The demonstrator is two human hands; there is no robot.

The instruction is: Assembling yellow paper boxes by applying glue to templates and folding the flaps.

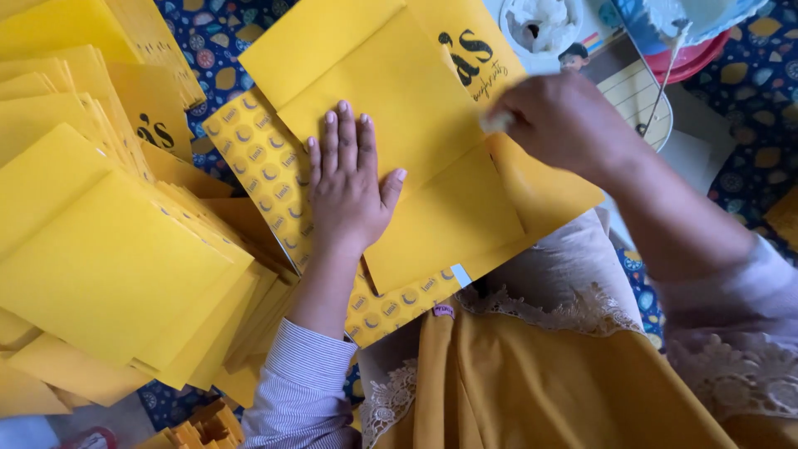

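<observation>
Head view, looking down. Left hand [349,179] flat, fingers spread wide, pressing on yellow envelope [432,208]. Right hand [557,120] closed, pinching small white wad [496,122] against envelope flap edge, just right of left hand. Patterned yellow sheet [258,158] under envelope, poking out left of left hand. Envelope pile [108,249] farther left. White bowl [540,25] beyond right hand. Blue patterned cloth [748,91] beneath everything.

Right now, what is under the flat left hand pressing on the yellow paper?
The left hand lies flat on a plain yellow folded paper sheet. Beneath that, a yellow patterned strip pokes out at the left. Whatever lies directly under the palm is covered.
</observation>
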